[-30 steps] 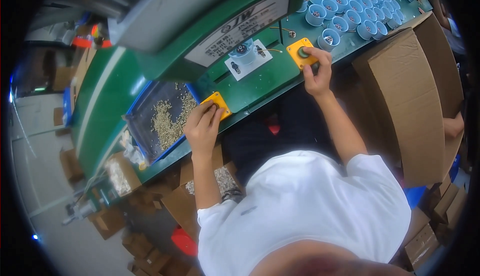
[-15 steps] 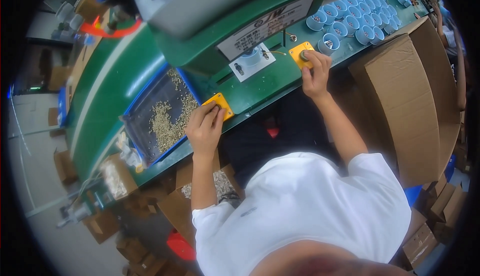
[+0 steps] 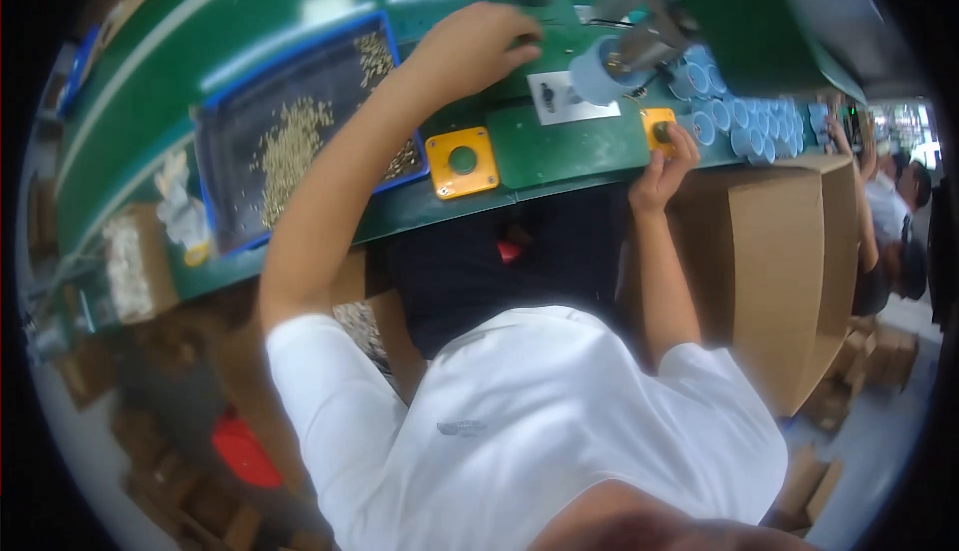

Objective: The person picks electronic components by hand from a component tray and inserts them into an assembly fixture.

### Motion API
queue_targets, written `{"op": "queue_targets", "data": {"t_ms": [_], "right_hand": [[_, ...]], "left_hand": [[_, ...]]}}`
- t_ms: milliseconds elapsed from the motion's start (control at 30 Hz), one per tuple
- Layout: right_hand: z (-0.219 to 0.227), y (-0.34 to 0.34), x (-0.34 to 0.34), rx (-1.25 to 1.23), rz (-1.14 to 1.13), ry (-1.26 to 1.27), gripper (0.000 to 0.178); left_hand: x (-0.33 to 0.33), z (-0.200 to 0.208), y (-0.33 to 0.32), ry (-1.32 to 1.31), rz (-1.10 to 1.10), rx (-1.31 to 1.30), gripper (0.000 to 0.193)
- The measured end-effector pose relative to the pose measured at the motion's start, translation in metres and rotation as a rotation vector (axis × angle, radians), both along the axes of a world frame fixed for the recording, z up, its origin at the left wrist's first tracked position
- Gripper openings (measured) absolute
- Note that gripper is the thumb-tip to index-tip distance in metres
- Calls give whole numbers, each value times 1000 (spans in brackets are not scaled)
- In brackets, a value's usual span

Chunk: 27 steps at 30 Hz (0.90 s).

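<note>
My left hand [image 3: 489, 46] is raised beyond the near yellow button box [image 3: 463, 163], left of the machine's metal plate [image 3: 559, 99]. Its bent fingers are smeared by motion, and any small thing in them is hidden. My right hand [image 3: 666, 166] has thumb and fingers bent around the green push button [image 3: 660, 132] on the other yellow box [image 3: 652, 117]. A light blue cup [image 3: 591, 73] stands on the metal plate, below the machine's head [image 3: 654, 43]. Small metallic pieces [image 3: 295, 146] are heaped in a blue-rimmed tray [image 3: 205, 191], partly behind my left forearm.
Rows of light blue cups [image 3: 744, 116] stand on the green bench at right. A large open cardboard box [image 3: 774, 271] is below them. A white bag [image 3: 180, 206] lies left of the tray. Other people [image 3: 889, 201] are at far right.
My left hand has left its button box and risen away from me, past the tray's right side. My right hand stays at its button. The whole view has shifted and turned.
</note>
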State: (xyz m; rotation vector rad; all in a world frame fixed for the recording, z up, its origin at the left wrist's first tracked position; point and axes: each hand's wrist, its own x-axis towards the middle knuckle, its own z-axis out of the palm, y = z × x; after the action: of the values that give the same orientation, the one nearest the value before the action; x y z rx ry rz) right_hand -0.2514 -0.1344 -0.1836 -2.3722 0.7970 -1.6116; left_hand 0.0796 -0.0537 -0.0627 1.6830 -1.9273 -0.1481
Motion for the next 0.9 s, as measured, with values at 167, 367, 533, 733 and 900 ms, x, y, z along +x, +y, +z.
{"op": "queue_targets", "data": {"t_ms": [167,367,533,733,900], "right_hand": [[-4,-1,0,-19,-64,74,35],[-7,-2,-5,-30,-100,69,39],[-3,-1,0,-23,-99,55,38],[2,0,12,3,-101,25,31],[13,-6,1,-25,-181,-27,28]], "left_hand": [[-17,-21,-23,22,-48,-50,22],[-29,-20,-42,-66,-53,35,19],[-30,-18,-46,-125,-66,58,12],[-16,-10,-35,-383,-90,14,11],[-21,14,-19,-475,-63,51,8]]}}
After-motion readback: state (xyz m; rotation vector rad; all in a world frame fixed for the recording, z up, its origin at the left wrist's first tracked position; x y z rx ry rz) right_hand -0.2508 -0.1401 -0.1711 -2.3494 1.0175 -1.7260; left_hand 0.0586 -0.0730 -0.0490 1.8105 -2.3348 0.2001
